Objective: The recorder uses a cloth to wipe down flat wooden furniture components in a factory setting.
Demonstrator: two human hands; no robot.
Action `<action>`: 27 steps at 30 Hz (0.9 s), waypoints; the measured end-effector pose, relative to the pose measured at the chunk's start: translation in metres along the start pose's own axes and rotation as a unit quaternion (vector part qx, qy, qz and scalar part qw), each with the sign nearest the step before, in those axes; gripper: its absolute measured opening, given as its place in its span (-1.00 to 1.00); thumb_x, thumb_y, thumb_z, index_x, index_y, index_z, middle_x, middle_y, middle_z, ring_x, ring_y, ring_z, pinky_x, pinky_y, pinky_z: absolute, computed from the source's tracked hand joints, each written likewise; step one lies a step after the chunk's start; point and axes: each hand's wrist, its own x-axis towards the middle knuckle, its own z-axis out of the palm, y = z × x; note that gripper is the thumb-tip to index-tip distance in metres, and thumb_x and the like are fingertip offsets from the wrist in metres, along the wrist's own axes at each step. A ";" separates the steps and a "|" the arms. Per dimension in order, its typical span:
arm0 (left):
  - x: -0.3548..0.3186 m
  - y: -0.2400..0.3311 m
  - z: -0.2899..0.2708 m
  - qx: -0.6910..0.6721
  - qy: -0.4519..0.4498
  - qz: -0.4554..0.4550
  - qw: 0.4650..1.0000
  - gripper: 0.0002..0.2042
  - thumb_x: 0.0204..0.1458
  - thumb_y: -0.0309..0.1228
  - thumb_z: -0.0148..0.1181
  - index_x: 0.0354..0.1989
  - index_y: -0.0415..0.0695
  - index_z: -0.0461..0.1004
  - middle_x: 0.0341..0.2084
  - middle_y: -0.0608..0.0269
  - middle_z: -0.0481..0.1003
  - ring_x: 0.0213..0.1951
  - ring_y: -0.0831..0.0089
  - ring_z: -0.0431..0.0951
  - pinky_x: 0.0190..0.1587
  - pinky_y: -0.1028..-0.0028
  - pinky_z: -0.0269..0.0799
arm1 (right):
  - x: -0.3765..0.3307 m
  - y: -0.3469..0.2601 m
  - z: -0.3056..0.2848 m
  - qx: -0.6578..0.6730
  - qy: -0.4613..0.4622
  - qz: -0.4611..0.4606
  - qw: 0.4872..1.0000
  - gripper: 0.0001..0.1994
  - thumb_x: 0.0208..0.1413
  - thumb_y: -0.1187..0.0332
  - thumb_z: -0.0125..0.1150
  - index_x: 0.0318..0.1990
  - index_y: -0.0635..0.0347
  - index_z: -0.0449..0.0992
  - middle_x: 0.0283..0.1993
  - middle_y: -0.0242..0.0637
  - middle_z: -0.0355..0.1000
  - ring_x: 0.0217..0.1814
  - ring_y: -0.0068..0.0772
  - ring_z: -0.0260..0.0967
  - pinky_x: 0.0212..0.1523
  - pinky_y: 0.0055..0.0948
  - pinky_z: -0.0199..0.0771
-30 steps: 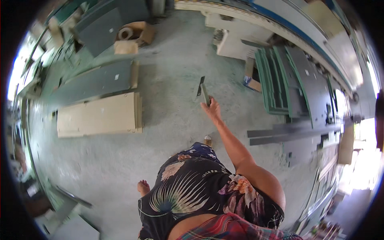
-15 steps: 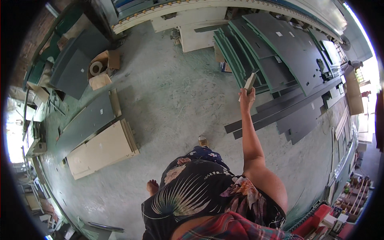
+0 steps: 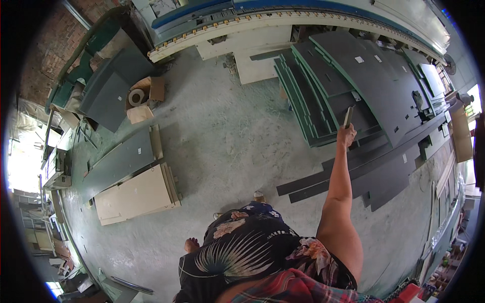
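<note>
My right arm stretches forward and to the right. In my right hand (image 3: 346, 135) is a narrow, flat, pale strip-like object (image 3: 348, 116); its kind is not clear. Its far end points away from me, over the edge of a stack of dark grey panels with green edges (image 3: 358, 73). I cannot tell whether it touches them. Low at my left side hangs my left hand (image 3: 192, 245), its fingers loosely apart and nothing visible in them.
Long dark strips (image 3: 313, 184) lie on the floor at right. On the left are cream panels (image 3: 134, 194), a dark grey panel (image 3: 121, 164) and an open cardboard box (image 3: 156, 90) with a roll inside. A long blue-and-cream machine (image 3: 212, 33) spans the back.
My right hand has moved to the right with the pale object, which now points more directly away from me. The view has shifted, showing more of the machine at the back.
</note>
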 end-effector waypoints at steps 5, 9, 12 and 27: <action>-0.030 0.018 0.019 0.060 -0.031 0.046 0.997 -0.61 0.03 -0.35 -0.06 0.07 -0.13 0.35 -0.15 0.26 0.49 -0.23 0.37 0.51 -0.29 0.40 0.30 | 0.038 0.007 0.017 -0.081 0.022 -0.019 0.996 -0.68 0.07 0.32 0.03 0.01 0.02 0.41 0.01 -0.16 0.28 0.06 0.00 0.29 0.01 -0.07 0.37; -0.040 0.026 0.031 0.064 -0.023 0.042 0.997 -0.61 0.03 -0.37 -0.07 0.07 -0.17 0.34 -0.14 0.22 0.49 -0.25 0.34 0.50 -0.37 0.39 0.30 | 0.053 0.010 0.021 -0.095 0.026 -0.003 0.995 -0.68 0.07 0.38 0.03 0.02 0.04 0.42 0.01 -0.18 0.30 0.09 -0.06 0.28 0.00 -0.11 0.38; -0.033 0.025 0.027 0.036 -0.051 0.043 0.997 -0.59 0.02 -0.37 -0.07 0.08 -0.18 0.32 -0.18 0.18 0.48 -0.29 0.32 0.49 -0.46 0.42 0.27 | 0.057 0.010 0.027 -0.098 0.040 -0.022 0.994 -0.69 0.10 0.38 -0.01 0.02 0.03 0.42 0.02 -0.20 0.30 0.10 -0.08 0.27 0.01 -0.11 0.37; -0.012 0.001 -0.020 0.079 -0.083 0.079 0.990 -0.64 0.04 -0.33 -0.06 0.02 -0.16 0.33 -0.20 0.23 0.47 -0.23 0.34 0.47 -0.29 0.40 0.27 | 0.006 0.049 -0.026 -0.025 0.121 -0.124 0.985 -0.37 -0.02 0.19 0.26 0.22 0.07 0.18 0.14 -0.15 0.22 0.21 -0.09 0.17 0.06 -0.09 0.27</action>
